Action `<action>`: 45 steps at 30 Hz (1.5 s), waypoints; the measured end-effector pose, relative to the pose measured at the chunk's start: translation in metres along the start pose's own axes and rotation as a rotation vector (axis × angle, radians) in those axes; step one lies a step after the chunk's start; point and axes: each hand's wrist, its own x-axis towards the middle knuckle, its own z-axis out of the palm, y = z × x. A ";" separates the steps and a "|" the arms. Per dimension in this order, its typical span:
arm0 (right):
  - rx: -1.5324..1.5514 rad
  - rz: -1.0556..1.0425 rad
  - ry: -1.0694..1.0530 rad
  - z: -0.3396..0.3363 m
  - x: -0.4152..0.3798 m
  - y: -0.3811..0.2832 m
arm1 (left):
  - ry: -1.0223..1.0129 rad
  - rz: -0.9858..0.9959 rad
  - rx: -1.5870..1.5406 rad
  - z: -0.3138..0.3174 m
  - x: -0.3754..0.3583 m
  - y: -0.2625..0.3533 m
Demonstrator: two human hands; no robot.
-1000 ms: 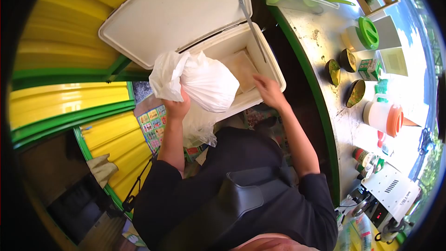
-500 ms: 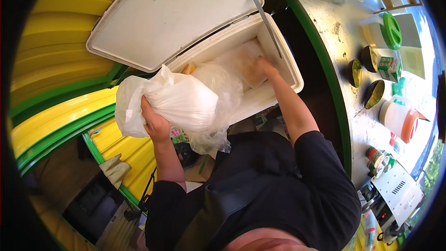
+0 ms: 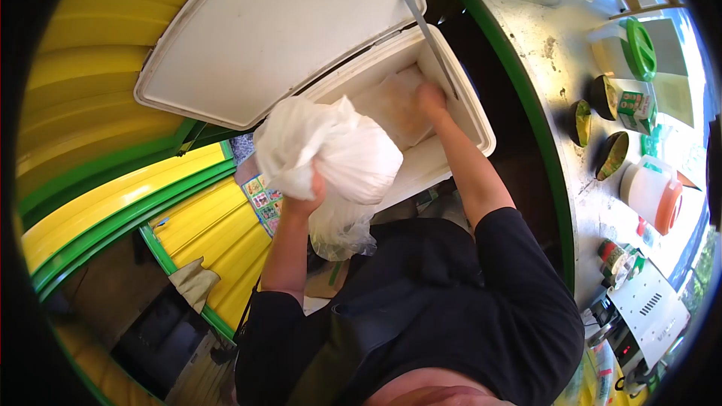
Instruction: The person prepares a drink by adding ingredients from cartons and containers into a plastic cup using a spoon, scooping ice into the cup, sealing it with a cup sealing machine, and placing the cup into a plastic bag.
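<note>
Counter point(image 3: 535, 49) near open cooler point(image 3: 421, 169), yellow walls point(image 3: 113, 26)

You have crinkled, thin white plastic in the bag point(image 3: 365, 158), smooth matt plastic in the cooler lid point(image 3: 278, 30), glossy ribbed yellow metal in the wall point(image 3: 83, 53), and scuffed, shiny metal across the counter point(image 3: 538, 68); your shirt point(image 3: 429, 293) looks like matt black cloth.

Left arm point(image 3: 287, 256): forearm raised in front of the torso point(image 3: 406, 286); left hand point(image 3: 317, 189) closed in a grip, fingers partly hidden. Right arm point(image 3: 474, 173): extended forward, reaching farther than the left; right hand point(image 3: 431, 99) lowered, finger positions unclear. Both forearms bare below short, dark sleeves point(image 3: 519, 256).
</note>
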 end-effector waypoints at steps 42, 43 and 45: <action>-0.082 -0.378 0.740 -0.478 -0.081 -0.012 | -0.639 -0.847 -0.116 -0.026 -0.084 0.039; -0.168 -0.469 0.809 -0.471 -0.064 -0.020 | -0.663 -0.930 -0.150 -0.024 -0.091 0.037; -0.275 -0.275 0.515 -0.473 -0.056 -0.031 | -0.706 -0.946 -0.121 -0.032 -0.084 0.039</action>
